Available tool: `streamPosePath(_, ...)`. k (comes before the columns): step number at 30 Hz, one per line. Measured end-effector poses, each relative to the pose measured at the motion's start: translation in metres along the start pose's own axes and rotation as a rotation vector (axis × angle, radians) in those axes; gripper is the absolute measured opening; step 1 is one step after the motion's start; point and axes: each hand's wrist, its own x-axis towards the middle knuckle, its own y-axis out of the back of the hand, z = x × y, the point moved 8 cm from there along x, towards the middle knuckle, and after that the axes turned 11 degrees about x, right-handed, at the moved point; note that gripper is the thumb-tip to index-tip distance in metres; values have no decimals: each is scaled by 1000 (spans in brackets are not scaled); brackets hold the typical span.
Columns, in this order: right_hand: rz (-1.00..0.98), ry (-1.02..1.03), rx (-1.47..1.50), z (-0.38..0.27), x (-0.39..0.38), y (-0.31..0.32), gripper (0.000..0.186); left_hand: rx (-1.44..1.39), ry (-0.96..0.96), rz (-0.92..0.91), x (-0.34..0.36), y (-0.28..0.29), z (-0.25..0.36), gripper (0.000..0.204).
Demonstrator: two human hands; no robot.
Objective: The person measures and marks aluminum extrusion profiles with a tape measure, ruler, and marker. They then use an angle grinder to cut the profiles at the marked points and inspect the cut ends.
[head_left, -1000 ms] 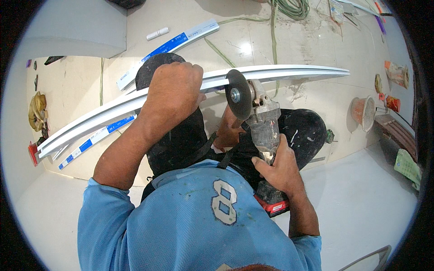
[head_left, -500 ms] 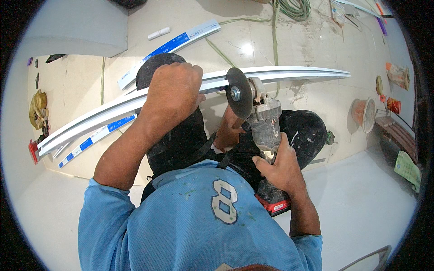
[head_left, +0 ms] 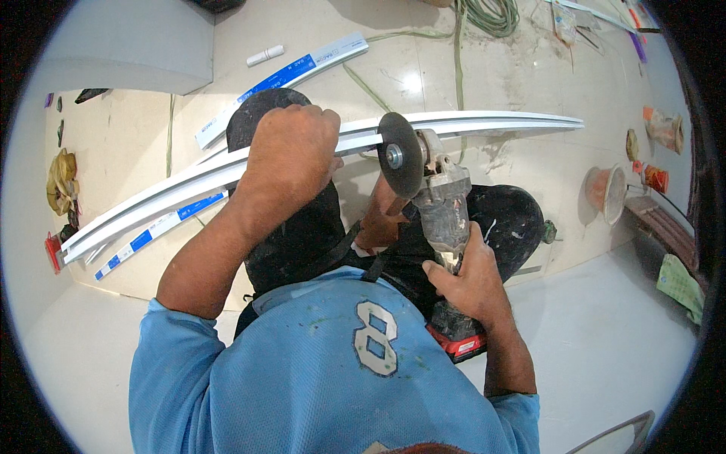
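My left hand (head_left: pixel 295 151) is closed around a long white channel strip (head_left: pixel 166 189) and holds it over my left knee. The strip runs from the lower left, past my hand, to the far right. My right hand (head_left: pixel 473 280) grips a cordless angle grinder (head_left: pixel 442 208) by its dusty body; a red battery (head_left: pixel 460 348) shows at its rear end. The grinder's dark cutting disc (head_left: pixel 401 159) stands across the strip, just right of my left hand, at its near edge. Whether the disc is spinning I cannot tell.
White strips with blue labels (head_left: pixel 302 72) lie on the tiled floor beyond and below my left knee. A white marker (head_left: pixel 265 55) lies farther off. Coiled green hose (head_left: pixel 491 15) rests at the back. An orange-brown bucket (head_left: pixel 605 189) stands at the right.
Almost nothing differs. The view has shifted very slightly; both hands, the strip and the grinder keep their places relative to each other.
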Motion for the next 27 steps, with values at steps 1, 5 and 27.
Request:
streamPosePath(1, 3, 7, 4, -2, -1, 1, 73, -4, -5, 10, -1, 1, 0, 36)
streamPosePath(5, 15, 39, 20, 0, 0, 2, 72, -2, 2, 9, -2, -1, 0, 37)
streamPosePath(27, 27, 49, 26, -14, 4, 4, 71, 18, -13, 21, -5, 0, 3, 37)
